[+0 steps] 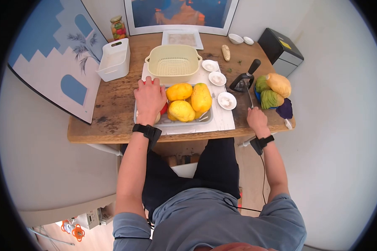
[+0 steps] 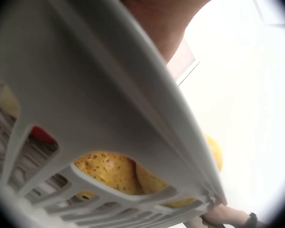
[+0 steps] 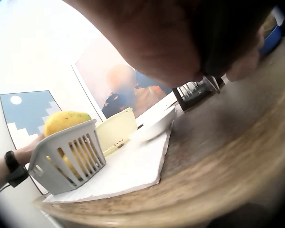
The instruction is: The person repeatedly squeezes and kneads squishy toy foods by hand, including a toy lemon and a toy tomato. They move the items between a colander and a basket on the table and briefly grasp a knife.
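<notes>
My left hand (image 1: 151,98) rests over the left end of a grey slotted basket (image 1: 211,119), on red produce (image 1: 163,109) that it mostly hides. Several yellow mangoes (image 1: 182,111) fill the rest of the basket. On the right, my right hand (image 1: 257,119) grips a knife (image 1: 250,98) by its handle, with the narrow blade pointing away from me. The blade runs alongside a black knife sharpener (image 1: 241,82) with an upright handle, and overlaps its edge in the head view. In the right wrist view, a metal piece (image 3: 212,83) shows just below the fingers.
Behind the basket stands a cream colander (image 1: 174,62) on a white board (image 1: 222,119). Small white dishes (image 1: 227,101) line the right side. A blue bowl of green and tan produce (image 1: 278,85) sits at the right edge, near a black box (image 1: 280,50). A white bin (image 1: 114,62) stands left.
</notes>
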Tool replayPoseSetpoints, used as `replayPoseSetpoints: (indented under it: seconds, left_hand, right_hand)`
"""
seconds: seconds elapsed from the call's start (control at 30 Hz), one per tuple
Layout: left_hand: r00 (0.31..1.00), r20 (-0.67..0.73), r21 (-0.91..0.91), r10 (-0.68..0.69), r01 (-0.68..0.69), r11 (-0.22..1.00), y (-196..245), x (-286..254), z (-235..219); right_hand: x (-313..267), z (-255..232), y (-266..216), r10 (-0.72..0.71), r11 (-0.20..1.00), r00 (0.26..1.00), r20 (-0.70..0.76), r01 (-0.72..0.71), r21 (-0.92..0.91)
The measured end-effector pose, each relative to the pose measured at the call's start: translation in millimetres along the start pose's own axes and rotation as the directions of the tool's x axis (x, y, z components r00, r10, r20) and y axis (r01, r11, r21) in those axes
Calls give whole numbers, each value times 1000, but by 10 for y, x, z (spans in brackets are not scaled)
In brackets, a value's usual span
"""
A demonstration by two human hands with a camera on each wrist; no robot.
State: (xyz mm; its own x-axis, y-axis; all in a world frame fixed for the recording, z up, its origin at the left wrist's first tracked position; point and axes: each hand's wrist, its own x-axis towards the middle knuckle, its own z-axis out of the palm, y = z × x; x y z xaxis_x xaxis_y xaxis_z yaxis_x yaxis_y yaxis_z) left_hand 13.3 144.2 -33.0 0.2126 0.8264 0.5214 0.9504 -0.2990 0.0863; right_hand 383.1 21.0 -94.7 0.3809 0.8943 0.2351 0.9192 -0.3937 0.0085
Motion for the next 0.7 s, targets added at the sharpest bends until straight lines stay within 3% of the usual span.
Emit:
replayPoseSetpoints:
  seconds: [0.13,0.3,0.53,0.57,0.7]
  left_hand:
    - [1000,7,1,-3,3,1000,0,-5,-8]
    - [1000,15,-1,-4,4,1000,4,-9,-19]
    - [1000,16,-5,-3,3,1000,2,-9,-14]
    - [1000,14,0,-4,4,1000,5,-6,-20]
    - [1000,13,5,-12,12,1000,7,-5,-17]
  right_hand:
    - [-161,-145,92,-13,999,997,80,11,33]
    - [36,-364,64,-51,999,986,159,47,25]
    - [852,-182,-34,-186,982,965,186,174,80]
    - [1000,-194,-68,-130,989,950,283,102,110]
    - [1435,155,7,-133,985,968,215,104,140]
